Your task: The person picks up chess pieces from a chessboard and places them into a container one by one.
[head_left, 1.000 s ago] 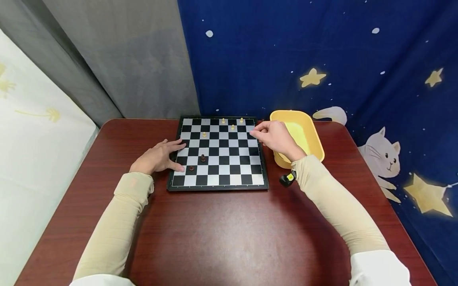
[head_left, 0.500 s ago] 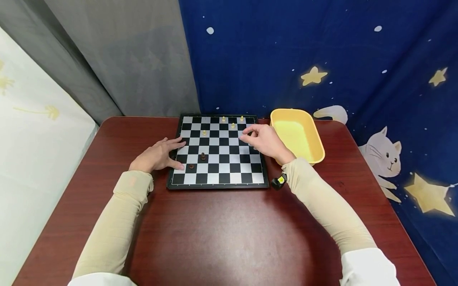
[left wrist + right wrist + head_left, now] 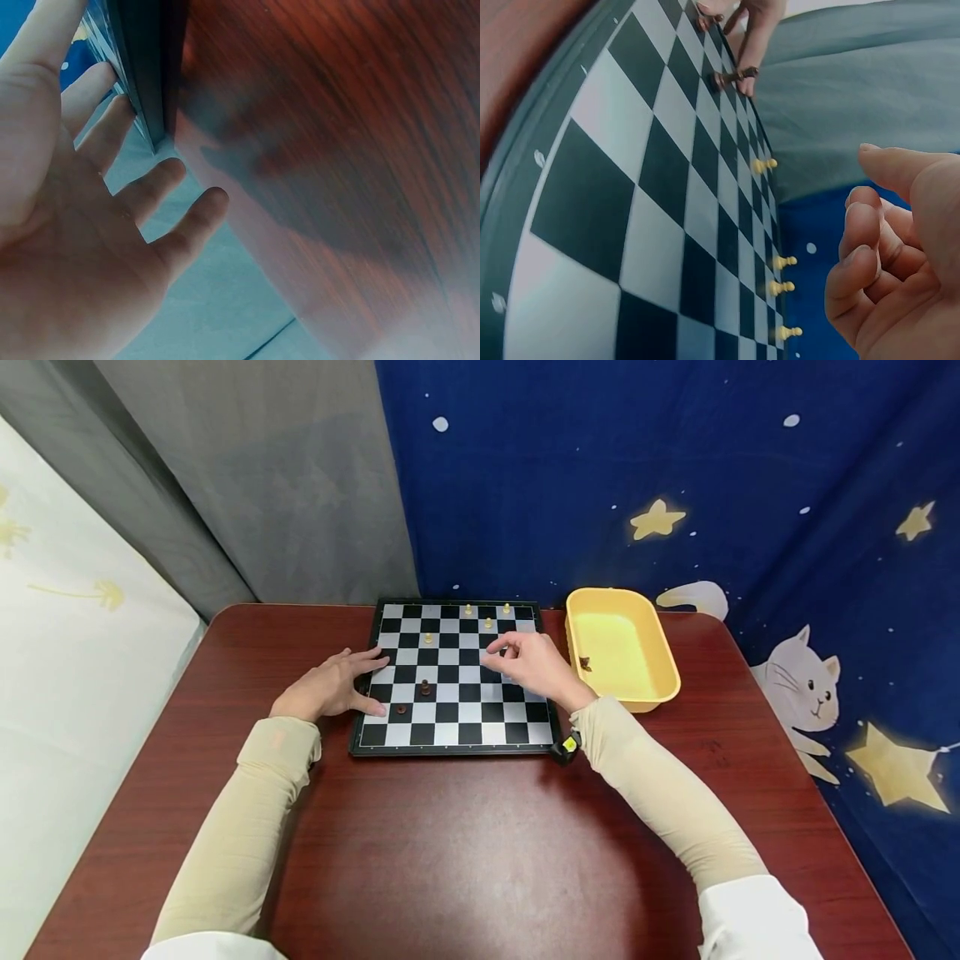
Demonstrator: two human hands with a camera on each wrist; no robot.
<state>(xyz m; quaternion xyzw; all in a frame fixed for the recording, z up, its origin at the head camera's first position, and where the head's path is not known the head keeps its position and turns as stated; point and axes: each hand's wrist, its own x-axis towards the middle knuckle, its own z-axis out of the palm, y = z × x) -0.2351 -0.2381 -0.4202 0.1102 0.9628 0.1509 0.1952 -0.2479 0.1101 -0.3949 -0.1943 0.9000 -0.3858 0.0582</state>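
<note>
**Chessboard with six pieces standing; one or more dark shapes in the tray**

Two dark pieces and four pale pieces stand on the chessboard, which lies flat toward the far side of the table. A small dark shape, probably a chess piece or several together, lies against the tray's left wall. On this evidence the handling of pieces appears partway along: something is in the tray, and six pieces occupy squares.

The chessboard is chequered in black and silvery white within a dark frame bearing small pale marks. The pale pieces are alike, slim and round-headed, all in the far half. The dark pair stands near the left edge; one is tall with a knobbed top, the other seems squatter.

The right hand hangs over the right half of the board, fingers loosely bent; in the right wrist view the thumb stands clear of the fingertips, with nothing visible between them. The left hand lies spread at the left edge, thumb reaching onto the board. The yellow tray stands just beyond the right edge; behind hang grey and blue curtains.
</note>
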